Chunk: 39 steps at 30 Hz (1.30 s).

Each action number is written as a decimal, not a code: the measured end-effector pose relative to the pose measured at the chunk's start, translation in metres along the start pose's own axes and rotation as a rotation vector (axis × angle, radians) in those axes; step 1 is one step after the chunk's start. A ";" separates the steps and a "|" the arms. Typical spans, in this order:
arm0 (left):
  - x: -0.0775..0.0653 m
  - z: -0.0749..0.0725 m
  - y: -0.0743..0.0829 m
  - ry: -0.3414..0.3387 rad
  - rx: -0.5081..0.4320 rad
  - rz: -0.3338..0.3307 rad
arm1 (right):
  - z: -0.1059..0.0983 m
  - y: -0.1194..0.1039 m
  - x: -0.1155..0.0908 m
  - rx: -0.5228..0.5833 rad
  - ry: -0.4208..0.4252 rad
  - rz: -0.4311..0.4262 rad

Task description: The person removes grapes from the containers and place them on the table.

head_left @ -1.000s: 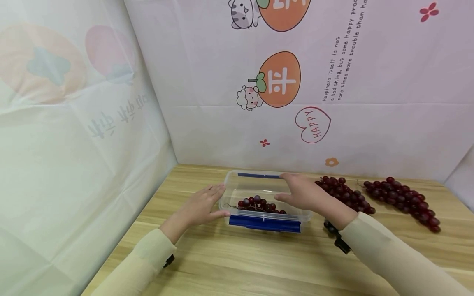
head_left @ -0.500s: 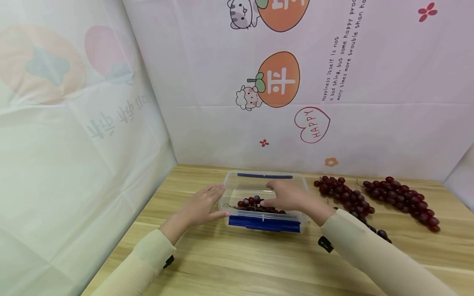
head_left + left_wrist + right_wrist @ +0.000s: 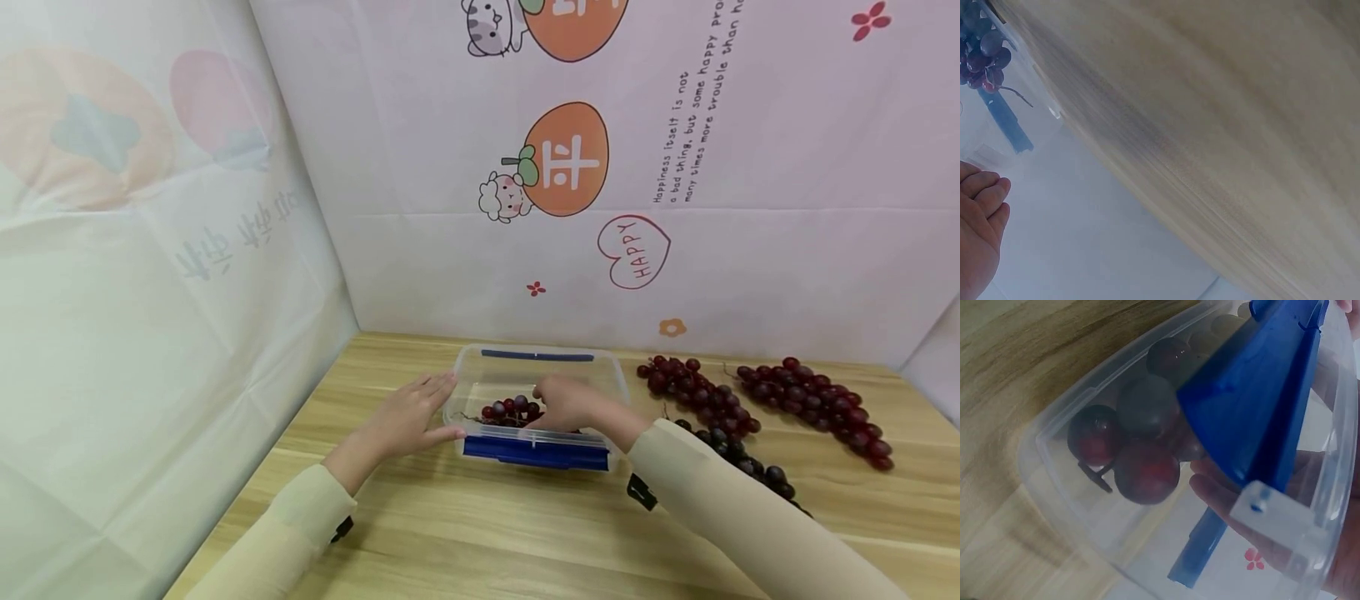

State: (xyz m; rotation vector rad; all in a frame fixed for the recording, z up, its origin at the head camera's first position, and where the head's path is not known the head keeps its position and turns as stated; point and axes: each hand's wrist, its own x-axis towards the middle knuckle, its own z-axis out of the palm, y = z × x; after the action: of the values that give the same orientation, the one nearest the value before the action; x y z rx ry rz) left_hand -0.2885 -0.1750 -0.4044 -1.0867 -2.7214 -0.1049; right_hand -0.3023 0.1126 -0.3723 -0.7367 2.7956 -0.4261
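A clear plastic box [image 3: 480, 371] with blue latch flaps stands on the wooden table. Inside lies a bunch of dark red grapes [image 3: 510, 408], seen through the wall in the right wrist view. My left hand [image 3: 408, 421] rests at the box's left side, fingers extended and thumb near the front rim. My right hand [image 3: 573, 404] reaches into the box over the right part of the bunch. Its thumb and fingers stand apart around the grapes, partly hidden by the front blue flap [image 3: 1247, 394] in the right wrist view.
To the right of the box lie two red grape bunches, one nearer [image 3: 705, 396] and one farther right [image 3: 817, 408]. A black grape bunch [image 3: 750, 462] lies before them, partly behind the right sleeve [image 3: 720, 492]. A printed white cloth [image 3: 450, 267] hangs behind the table.
My right hand has moved left from the box's right rim and down into the box to the grapes. More of the black bunch now shows. My left hand stays in place.
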 end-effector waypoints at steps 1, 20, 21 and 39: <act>0.000 0.000 0.000 0.002 0.001 0.001 | 0.000 0.000 0.001 0.001 -0.007 -0.002; 0.000 0.000 -0.001 0.005 -0.002 0.016 | 0.002 -0.006 0.011 0.116 -0.177 0.042; 0.000 0.000 -0.001 0.007 -0.003 0.018 | 0.002 -0.006 0.012 0.121 -0.182 0.049; 0.000 -0.001 0.000 0.005 -0.021 0.012 | 0.012 -0.011 0.025 0.106 -0.213 0.154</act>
State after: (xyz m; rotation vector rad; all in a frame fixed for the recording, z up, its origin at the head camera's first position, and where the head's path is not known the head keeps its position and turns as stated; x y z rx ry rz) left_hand -0.2882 -0.1751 -0.4037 -1.1061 -2.7152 -0.1343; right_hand -0.3147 0.0881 -0.3835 -0.5069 2.5849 -0.4353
